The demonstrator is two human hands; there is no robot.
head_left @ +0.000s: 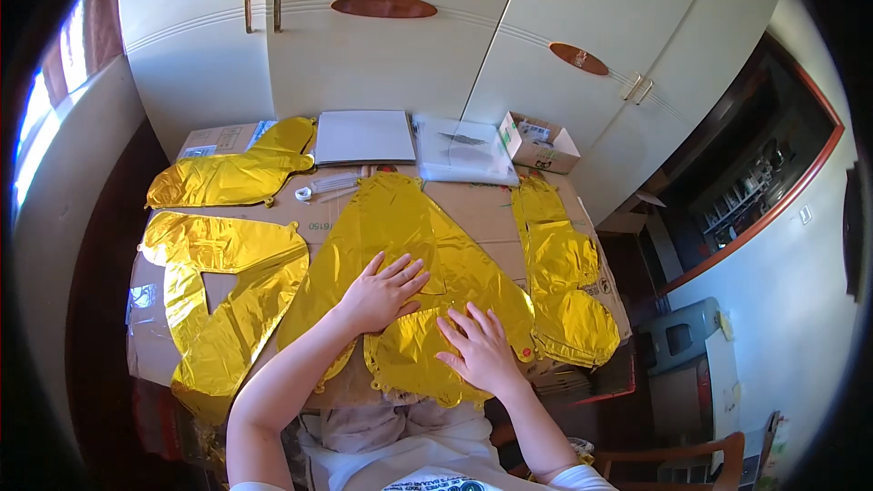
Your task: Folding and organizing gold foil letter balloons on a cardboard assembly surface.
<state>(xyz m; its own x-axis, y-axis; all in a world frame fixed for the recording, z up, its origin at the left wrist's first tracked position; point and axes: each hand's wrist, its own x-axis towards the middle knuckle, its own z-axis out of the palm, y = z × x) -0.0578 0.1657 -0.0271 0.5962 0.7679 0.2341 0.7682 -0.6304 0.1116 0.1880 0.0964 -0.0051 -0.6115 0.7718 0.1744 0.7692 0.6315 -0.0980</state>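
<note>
A large flat gold foil balloon (pixel 391 218) lies in the middle of the cardboard-covered table, wide toward me and narrowing at the far end. My left hand (pixel 386 292) rests palm down near its centre, fingers spread. Lower and to the right, my right hand (pixel 480 349) lies on the gold foil near the front edge, its fingers also apart. Neither hand grips anything. To the left is another flat gold foil balloon (pixel 245 295) with an opening in it. Creases and bright reflections run across the foil.
A folded gold balloon (pixel 236 173) lies far left, another (pixel 564 277) along the right edge. Behind are a white stack of sheets (pixel 366 136), clear plastic sleeves (pixel 466 153), a small open box (pixel 543 145) and straws (pixel 335 184). Cabinets (pixel 382 55) stand beyond; a wooden chair (pixel 682 455) is lower right.
</note>
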